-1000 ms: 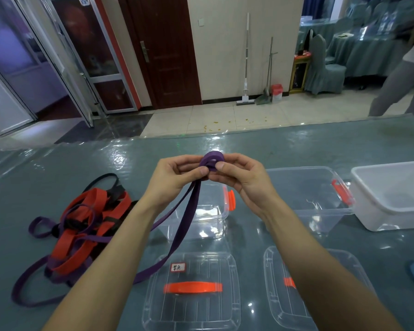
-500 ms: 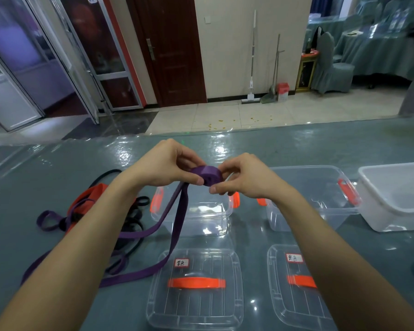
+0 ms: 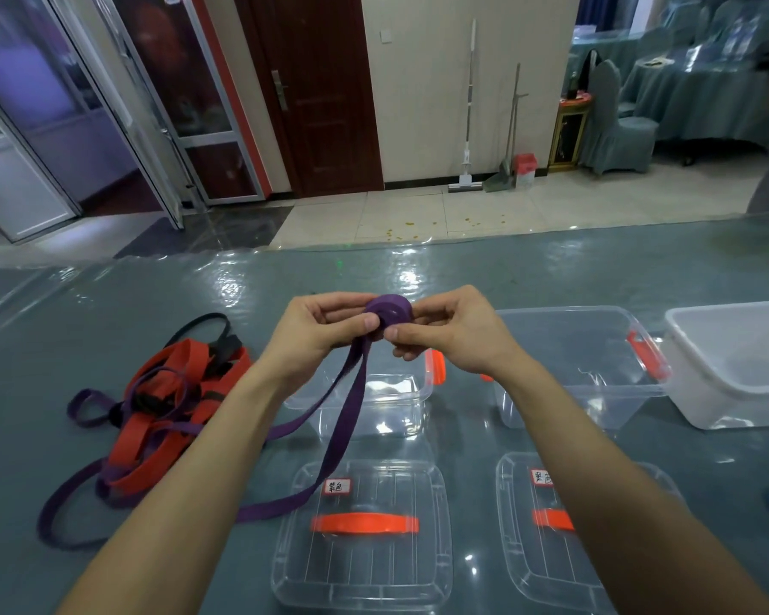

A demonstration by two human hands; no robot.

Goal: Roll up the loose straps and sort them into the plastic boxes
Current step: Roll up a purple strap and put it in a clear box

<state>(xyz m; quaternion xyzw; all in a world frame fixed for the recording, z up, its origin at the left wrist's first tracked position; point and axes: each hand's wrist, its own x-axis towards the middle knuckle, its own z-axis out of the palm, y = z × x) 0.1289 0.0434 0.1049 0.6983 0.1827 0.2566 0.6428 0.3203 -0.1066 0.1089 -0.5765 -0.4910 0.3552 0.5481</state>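
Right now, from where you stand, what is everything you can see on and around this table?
strap: 1, purple, partly rolled between the hands, tail trailing down to the table
strap pile: 1 tangle, red, purple and black, table left
clear boxes: 2, clear with orange clips, open, mid table
white box: 1, white, far right
lids: 2, clear with orange handles and paper labels, near edge
table: 1, grey-green under a shiny clear sheet
door: 1, dark red-brown, back wall
mop: 1, pale, leaning on the wall
hands: 2, bare, left hand and right hand both pinching the roll
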